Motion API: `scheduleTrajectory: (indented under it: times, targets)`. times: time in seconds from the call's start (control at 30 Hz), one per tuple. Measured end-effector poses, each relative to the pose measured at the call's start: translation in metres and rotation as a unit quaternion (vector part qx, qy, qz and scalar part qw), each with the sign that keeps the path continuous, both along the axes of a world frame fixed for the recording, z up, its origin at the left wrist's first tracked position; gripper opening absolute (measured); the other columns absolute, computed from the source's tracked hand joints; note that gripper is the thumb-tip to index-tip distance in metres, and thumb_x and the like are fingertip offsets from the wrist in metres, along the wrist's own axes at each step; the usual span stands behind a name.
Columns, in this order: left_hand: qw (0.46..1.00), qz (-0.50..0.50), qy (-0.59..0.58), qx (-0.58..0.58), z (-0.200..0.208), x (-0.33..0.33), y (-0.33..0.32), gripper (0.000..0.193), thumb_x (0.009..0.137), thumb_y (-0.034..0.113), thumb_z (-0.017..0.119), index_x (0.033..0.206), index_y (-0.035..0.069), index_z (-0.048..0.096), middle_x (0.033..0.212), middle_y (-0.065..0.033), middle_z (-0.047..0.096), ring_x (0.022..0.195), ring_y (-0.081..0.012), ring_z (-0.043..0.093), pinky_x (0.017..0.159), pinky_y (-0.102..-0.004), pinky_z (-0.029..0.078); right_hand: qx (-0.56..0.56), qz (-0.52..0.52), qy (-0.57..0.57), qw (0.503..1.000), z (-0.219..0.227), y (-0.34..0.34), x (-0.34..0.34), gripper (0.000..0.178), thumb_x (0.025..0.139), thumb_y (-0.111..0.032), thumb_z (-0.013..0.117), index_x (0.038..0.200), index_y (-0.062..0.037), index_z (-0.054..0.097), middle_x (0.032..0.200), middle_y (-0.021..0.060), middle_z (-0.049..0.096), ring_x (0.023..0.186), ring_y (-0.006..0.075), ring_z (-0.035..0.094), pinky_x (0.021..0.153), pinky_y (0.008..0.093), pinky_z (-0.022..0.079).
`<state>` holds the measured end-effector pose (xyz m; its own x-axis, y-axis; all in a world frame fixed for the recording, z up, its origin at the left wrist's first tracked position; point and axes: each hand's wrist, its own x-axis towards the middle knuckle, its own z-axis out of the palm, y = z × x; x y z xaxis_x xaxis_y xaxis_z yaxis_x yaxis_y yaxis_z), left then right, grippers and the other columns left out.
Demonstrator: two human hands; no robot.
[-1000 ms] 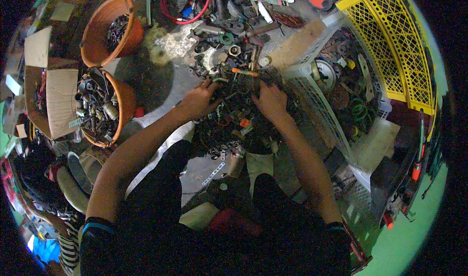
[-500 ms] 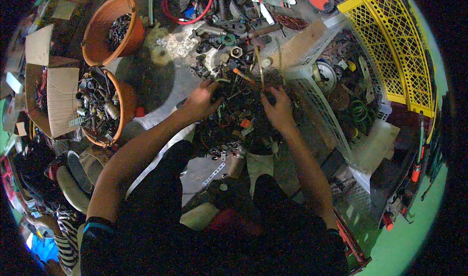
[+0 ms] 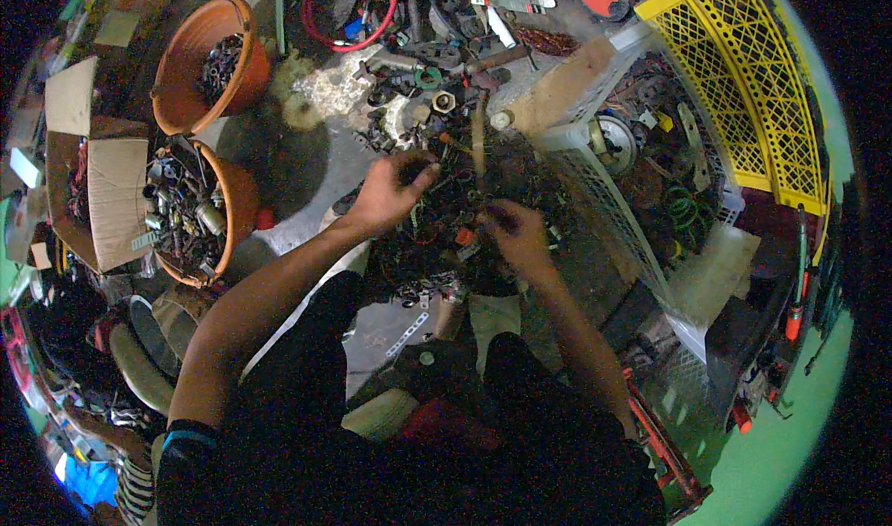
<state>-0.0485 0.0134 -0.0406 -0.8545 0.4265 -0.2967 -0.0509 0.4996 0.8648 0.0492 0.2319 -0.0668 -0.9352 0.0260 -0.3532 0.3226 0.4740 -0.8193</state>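
My left hand [image 3: 390, 194] is over the left side of a dark heap of small metal parts [image 3: 437, 219], its fingers curled in toward the thumb. Whatever it may hold is too small and dark to make out. My right hand [image 3: 517, 240] reaches into the heap's right side with bent fingers, their tips lost among the dark pieces. Near those fingertips lies a small orange piece [image 3: 465, 237]. Just beyond the hands are a thin light-brown strip [image 3: 479, 136] and a large hex nut [image 3: 443, 102].
Two orange buckets [image 3: 243, 75] of metal parts and an open cardboard box [image 3: 119, 191] stand left. On the right are a white crate [image 3: 613, 205] of scrap and a yellow crate [image 3: 743, 89]. A red hose [image 3: 390, 15] lies at the back. A person's striped sleeve [image 3: 136, 489] shows lower left.
My right hand has come nearer to me and leftward, lower over the heap. My left hand has shifted slightly right and turned, so its thumb now shows. The view has tilted a little.
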Motion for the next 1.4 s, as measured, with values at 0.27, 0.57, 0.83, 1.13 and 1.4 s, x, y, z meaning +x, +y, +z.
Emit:
scheduleTrajectory:
  times: [0.27,0.57,0.83,1.13,1.4]
  targets:
    - [0.998,0.017,0.034,-0.054,-0.051,-0.003,-0.032,0.037,0.082,0.023,0.063,0.107,-0.003,0.060,0.101,-0.0220,0.063,0.094,-0.0332,0.063,0.084,-0.0392,0.049,-0.123,-0.434,0.160,0.878,0.071,0.069,-0.042,0.042,0.083,-0.022,0.068,0.115,0.0020,0.056,0.108,0.0116,0.061,0.099,0.0194,0.056,0.086,0.0307,0.045]
    - [0.940,-0.145,0.101,-0.293,-0.080,0.014,-0.053,0.080,0.071,0.036,0.071,0.132,0.001,0.035,0.134,-0.0249,0.036,0.114,-0.0479,0.045,0.089,-0.0515,0.046,-0.003,-0.111,0.065,0.992,0.000,0.010,0.029,0.068,0.080,-0.019,0.070,0.136,-0.0030,0.034,0.130,0.0210,0.045,0.116,0.0327,0.048,0.100,0.0425,0.038]
    - [0.941,-0.195,0.127,-0.247,-0.061,0.030,-0.042,0.094,0.062,0.033,0.077,0.132,-0.007,0.029,0.130,-0.0293,0.038,0.108,-0.0479,0.047,0.089,-0.0509,0.046,0.303,0.252,0.106,0.913,-0.008,-0.032,0.035,0.069,0.068,-0.039,0.073,0.130,-0.0251,0.048,0.138,0.0129,0.038,0.127,0.0389,0.033,0.100,0.0586,0.030]
    - [0.943,-0.192,0.132,-0.237,-0.044,0.031,-0.041,0.085,0.061,0.027,0.078,0.127,-0.007,0.036,0.120,-0.0272,0.047,0.102,-0.0448,0.050,0.087,-0.0490,0.047,0.204,0.254,0.152,0.933,-0.009,0.001,0.020,0.044,0.063,-0.021,0.078,0.105,-0.0189,0.064,0.134,0.0049,0.046,0.118,0.0323,0.045,0.096,0.0474,0.038]
    - [0.978,-0.152,0.058,-0.128,-0.057,0.023,-0.043,0.078,0.061,0.025,0.077,0.127,0.001,0.042,0.117,-0.0254,0.049,0.109,-0.0451,0.047,0.090,-0.0495,0.044,0.099,0.083,0.108,0.986,-0.028,0.008,0.024,0.024,0.074,-0.013,0.070,0.096,-0.0074,0.064,0.115,0.0124,0.058,0.102,0.0323,0.056,0.094,0.0463,0.040]
